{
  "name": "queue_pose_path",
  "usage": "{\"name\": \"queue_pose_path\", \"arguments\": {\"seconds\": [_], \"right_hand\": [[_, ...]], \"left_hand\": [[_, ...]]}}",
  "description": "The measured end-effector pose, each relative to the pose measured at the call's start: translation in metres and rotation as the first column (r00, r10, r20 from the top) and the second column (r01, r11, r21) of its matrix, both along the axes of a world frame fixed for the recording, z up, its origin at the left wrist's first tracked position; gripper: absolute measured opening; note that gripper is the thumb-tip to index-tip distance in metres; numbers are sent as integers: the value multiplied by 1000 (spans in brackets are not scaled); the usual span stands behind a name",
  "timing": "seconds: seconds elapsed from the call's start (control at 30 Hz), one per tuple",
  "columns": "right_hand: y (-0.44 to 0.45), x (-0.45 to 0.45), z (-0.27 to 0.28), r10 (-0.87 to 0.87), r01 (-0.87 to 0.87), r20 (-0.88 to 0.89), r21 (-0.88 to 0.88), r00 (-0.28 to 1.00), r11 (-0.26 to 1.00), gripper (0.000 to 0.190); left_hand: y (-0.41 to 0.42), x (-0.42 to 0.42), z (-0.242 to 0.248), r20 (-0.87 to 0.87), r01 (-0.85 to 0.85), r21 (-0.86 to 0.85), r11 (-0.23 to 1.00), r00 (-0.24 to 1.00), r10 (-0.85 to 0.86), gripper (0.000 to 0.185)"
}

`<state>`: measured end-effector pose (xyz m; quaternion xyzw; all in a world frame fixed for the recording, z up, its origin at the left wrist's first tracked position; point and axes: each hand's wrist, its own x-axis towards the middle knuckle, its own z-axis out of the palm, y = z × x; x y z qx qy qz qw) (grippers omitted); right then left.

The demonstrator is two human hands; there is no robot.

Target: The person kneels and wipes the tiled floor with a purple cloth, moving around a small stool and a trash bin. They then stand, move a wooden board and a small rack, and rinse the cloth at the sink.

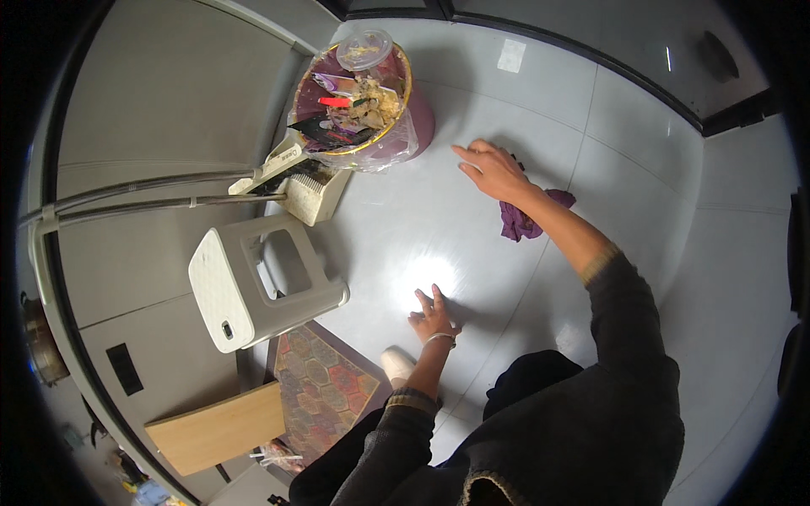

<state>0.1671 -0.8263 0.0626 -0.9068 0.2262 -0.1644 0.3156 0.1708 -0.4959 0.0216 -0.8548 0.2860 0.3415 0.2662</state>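
Note:
My left hand hovers over the grey tiled floor, fingers spread, holding nothing; a bracelet circles its wrist. My right hand reaches farther out, with its fingers apart and nothing seen in them. Beneath that forearm lies a crumpled purple cloth, partly hidden by the arm. A small dark thing peeks out behind the right hand, too hidden to name. To the left of the right hand stands a purple trash bin with a gold rim and plastic liner. Food waste, wrappers and a clear plastic lid fill it.
A broom and a dustpan lean beside the bin. Nearer stands a white plastic step stool. A patterned mat and a wooden board lie at lower left. Cabinets line the left; a dark-framed glass door borders the far side.

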Motion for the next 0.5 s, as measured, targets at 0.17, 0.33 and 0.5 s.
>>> {"name": "queue_pose_path", "arguments": {"seconds": [0.17, 0.33, 0.5], "right_hand": [[-19, 53, 119, 62, -71, 620, -10, 782, 997, 26], [-31, 117, 150, 42, -4, 114, -313, 993, 950, 26], [-21, 42, 84, -11, 140, 442, -260, 897, 956, 35]], "left_hand": [[1, 1, 2, 6, 15, 13, 1000, 1000, -15, 130], [2, 6, -2, -11, 26, 40, 999, 1000, -26, 133], [3, 7, -2, 2, 57, 77, 995, 998, -57, 137]]}}
